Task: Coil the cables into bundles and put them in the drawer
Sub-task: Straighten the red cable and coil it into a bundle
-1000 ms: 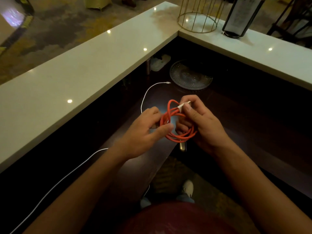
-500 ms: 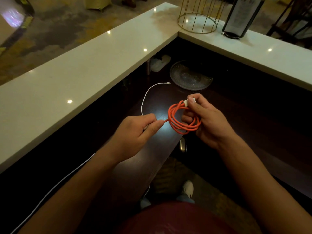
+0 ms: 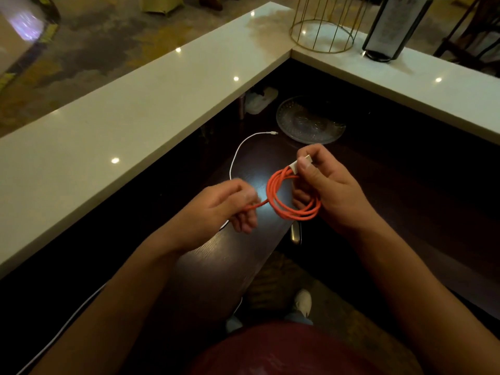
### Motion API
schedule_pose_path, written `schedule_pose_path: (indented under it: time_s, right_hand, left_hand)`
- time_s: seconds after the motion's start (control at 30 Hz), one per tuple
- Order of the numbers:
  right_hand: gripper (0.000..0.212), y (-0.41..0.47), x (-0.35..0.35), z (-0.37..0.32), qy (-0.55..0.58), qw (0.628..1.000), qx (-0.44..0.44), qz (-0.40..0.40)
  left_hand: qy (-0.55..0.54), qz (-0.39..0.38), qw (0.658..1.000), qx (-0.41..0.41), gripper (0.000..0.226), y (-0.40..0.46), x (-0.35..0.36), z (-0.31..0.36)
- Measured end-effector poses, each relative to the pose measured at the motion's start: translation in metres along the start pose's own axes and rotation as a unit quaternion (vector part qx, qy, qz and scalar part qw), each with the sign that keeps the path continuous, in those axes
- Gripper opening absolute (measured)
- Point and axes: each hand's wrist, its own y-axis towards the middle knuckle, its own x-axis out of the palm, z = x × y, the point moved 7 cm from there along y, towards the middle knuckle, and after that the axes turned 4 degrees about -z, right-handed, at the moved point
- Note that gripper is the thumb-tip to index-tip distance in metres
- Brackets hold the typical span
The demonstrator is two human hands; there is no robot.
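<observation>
Orange cable [image 3: 293,197] hangs coiled at mid-frame above the dark bench [image 3: 221,266]. The right hand [image 3: 324,190] pinches its white plug and loops; the left hand [image 3: 227,207] is closed on its free tail. White cable [image 3: 238,155] lies behind.

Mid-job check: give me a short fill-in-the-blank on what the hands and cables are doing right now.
1. The coiled cable held between both hands is ____ in colour.
2. The right hand pinches the cable's ____ between thumb and finger.
3. The left hand grips the coil's loose ____.
4. The white cable lies uncoiled on the dark ____.

Missing words: orange; plug; tail; desk
</observation>
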Motion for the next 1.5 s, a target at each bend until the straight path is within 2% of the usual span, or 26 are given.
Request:
schedule_pose_path:
  time_s: [0.07,0.13,0.2,0.27,0.43,0.5,0.6,0.73,0.9,1.0,1.1,1.2,1.3,1.43,1.5]
  right_hand:
    - [0.008,0.000,0.010,0.004,-0.018,1.000,-0.001,-0.012]
    - [0.008,0.001,0.019,0.009,-0.039,0.999,0.009,-0.015]
    - [0.007,0.001,0.020,0.010,-0.068,0.998,0.006,-0.009]
    - [0.008,0.000,0.018,0.009,-0.141,0.990,-0.006,0.002]
    - [0.015,-0.002,0.005,0.007,-0.384,0.920,-0.055,0.048]
    - [0.016,-0.002,0.003,0.007,-0.429,0.898,-0.078,0.052]
    - [0.013,-0.004,0.002,0.005,-0.435,0.894,-0.091,0.050]
    - [0.012,-0.006,-0.005,-0.001,-0.387,0.917,-0.078,0.065]
    - [0.014,-0.004,-0.018,0.006,-0.210,0.975,-0.023,0.062]
    - [0.017,-0.001,-0.013,0.021,-0.126,0.990,0.010,0.068]
    - [0.015,0.000,-0.008,0.037,-0.053,0.994,0.048,0.084]
    - [0.008,0.001,-0.002,0.052,-0.023,0.993,0.082,0.078]
    - [0.014,0.001,0.005,0.058,-0.027,0.993,0.095,0.070]
    - [0.016,0.001,0.013,0.060,0.020,0.991,0.128,0.038]
    - [0.025,0.000,0.015,0.059,0.037,0.989,0.144,0.022]
  left_hand:
    - [-0.029,-0.006,1.000,-0.002,0.035,0.006,0.009,0.002]
    - [-0.014,-0.021,1.000,0.008,0.037,0.010,0.017,0.008]
    - [0.023,0.007,1.000,0.020,0.033,0.014,0.016,0.010]
    - [0.066,0.053,0.996,0.035,0.034,0.016,0.014,0.008]
    - [0.182,0.127,0.973,0.059,0.028,0.017,0.009,0.006]
    - [0.229,0.129,0.964,0.046,0.027,0.017,0.008,0.002]
    - [0.257,0.102,0.961,0.028,0.026,0.015,0.009,-0.006]
    - [0.217,0.075,0.973,0.007,0.024,0.013,0.003,-0.009]
    - [0.071,0.030,0.997,0.011,0.023,0.008,0.000,-0.006]
    - [-0.006,0.026,0.999,0.040,0.024,0.010,0.002,0.001]
    - [-0.039,0.031,0.997,0.055,0.032,0.013,0.002,0.005]
    - [-0.050,0.020,0.996,0.065,0.041,0.014,0.005,0.007]
    - [-0.039,0.050,0.995,0.083,0.038,0.014,0.002,0.006]
    - [0.083,0.126,0.985,0.088,0.029,0.012,-0.002,0.005]
    - [0.134,0.166,0.972,0.100,0.024,0.010,-0.003,0.005]
